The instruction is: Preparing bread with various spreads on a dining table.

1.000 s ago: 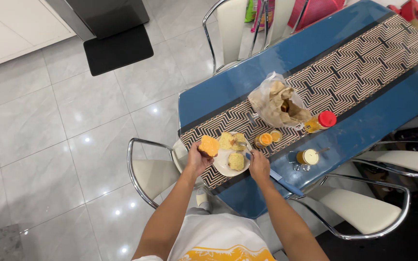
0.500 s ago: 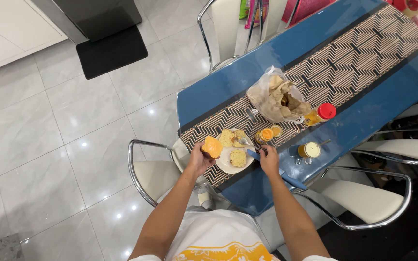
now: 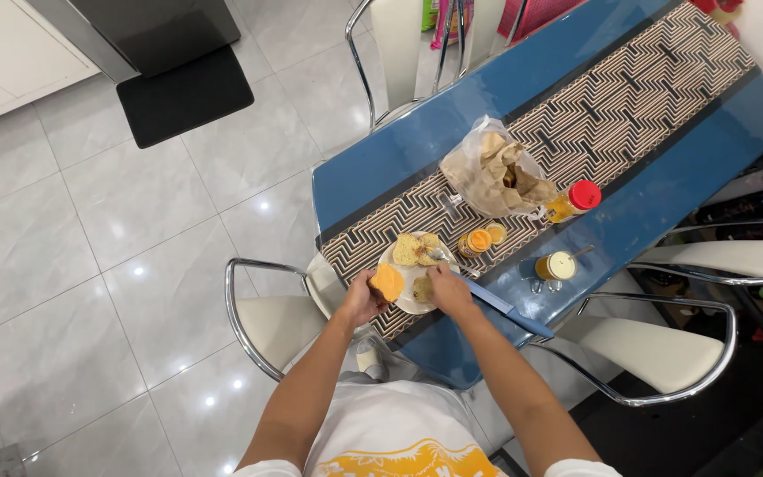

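My left hand (image 3: 359, 302) holds a slice of bread covered with orange spread (image 3: 388, 283) just over the near left rim of a white plate (image 3: 396, 306). My right hand (image 3: 450, 292) rests on the plate with its fingertips on a plain bread slice (image 3: 422, 288); whether it grips the slice is hidden. More bread pieces (image 3: 412, 249) and a metal spoon (image 3: 440, 256) lie at the plate's far side. A blue-handled knife (image 3: 505, 309) lies on the table right of my right hand, untouched.
A small open jar of orange spread (image 3: 474, 242) and its lid (image 3: 495, 233) stand behind the plate. Farther right are a red-capped bottle (image 3: 574, 200), a pale-lidded jar (image 3: 557, 266) and a bag of bread (image 3: 494, 176). Chrome chairs (image 3: 262, 318) surround the blue table (image 3: 664, 194).
My right hand has left the knife on the table and moved left onto the plain slice on the plate. My left hand still holds the spread slice, slightly lower.
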